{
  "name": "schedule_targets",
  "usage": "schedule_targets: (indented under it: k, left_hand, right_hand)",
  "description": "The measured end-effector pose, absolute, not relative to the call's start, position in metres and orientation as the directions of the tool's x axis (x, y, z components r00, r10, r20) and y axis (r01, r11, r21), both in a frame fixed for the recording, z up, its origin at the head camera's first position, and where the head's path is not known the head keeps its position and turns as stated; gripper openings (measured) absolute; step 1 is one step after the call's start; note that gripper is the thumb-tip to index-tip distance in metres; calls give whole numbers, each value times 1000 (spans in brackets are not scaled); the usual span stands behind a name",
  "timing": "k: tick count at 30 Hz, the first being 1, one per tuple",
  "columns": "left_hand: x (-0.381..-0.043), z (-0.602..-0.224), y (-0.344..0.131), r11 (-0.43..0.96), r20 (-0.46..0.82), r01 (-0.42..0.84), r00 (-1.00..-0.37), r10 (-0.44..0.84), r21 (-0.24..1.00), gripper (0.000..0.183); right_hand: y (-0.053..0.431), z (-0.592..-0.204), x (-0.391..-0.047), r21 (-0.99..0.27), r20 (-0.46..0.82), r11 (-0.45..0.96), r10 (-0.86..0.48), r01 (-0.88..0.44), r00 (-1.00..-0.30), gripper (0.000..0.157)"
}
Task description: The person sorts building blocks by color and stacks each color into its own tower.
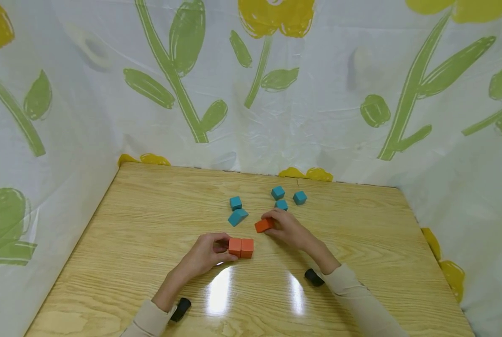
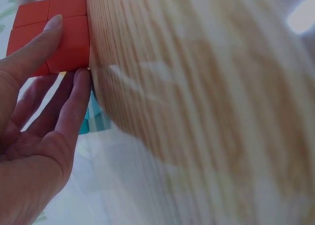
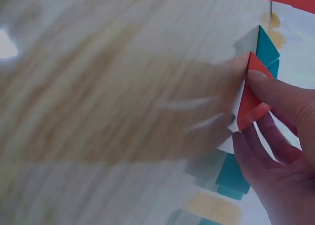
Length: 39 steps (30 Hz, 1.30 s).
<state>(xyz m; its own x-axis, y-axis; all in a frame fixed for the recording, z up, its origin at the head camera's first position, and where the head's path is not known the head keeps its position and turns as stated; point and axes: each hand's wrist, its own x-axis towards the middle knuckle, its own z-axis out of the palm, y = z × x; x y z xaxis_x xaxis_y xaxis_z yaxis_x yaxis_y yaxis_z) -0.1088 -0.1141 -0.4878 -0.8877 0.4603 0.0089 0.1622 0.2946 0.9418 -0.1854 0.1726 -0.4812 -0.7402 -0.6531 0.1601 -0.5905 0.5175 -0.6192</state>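
Observation:
My left hand [image 1: 203, 255] grips a block of red cubes [image 1: 247, 248], stacked two wide and two high, standing on the wooden table. In the left wrist view the thumb [image 2: 50, 32] lies across their front face and the fingers are at the side. To the right and a little farther back, my right hand [image 1: 292, 230] pinches a red triangular block [image 1: 263, 225] between thumb and fingers. Its triangular face [image 3: 250, 92] shows in the right wrist view, close over the table. Just behind it, a blue triangular block [image 1: 237, 216] lies next to a blue cube [image 1: 236, 202].
Beyond the right hand are more blue cubes, one at the back [image 1: 278, 192], one farther right [image 1: 300, 197] and one partly covered by the fingers [image 1: 281, 204]. A white sheet with painted flowers [image 1: 318, 117] encloses the wooden table [image 1: 170, 201] at the back and sides.

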Motion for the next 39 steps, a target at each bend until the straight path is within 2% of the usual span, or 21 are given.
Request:
schedule_targets:
  k: [7,17,25,39]
  left_hand:
    - [-108,-486,-117,307,22,179,-891,453,935,29]
    - [-107,-484,-119,291,16,162,-895,445,943,29]
    - [-108,-485,-117,307,1,153,-896,444,939,28]
    - [-109,-486,-114,302,17,177,-885,466,937,27]
  right_hand:
    - [174,-477,-183,-587,281,439,-678,-681,-679,35]
    - [170,-454,-169,-600,303,412,-676,-685,-672,37]
    - [165,-438,-157,-638,266,408,-679,-653,-684,35]
    - [146,-433,-138,-688,274,340,-697,-641,-663,35]
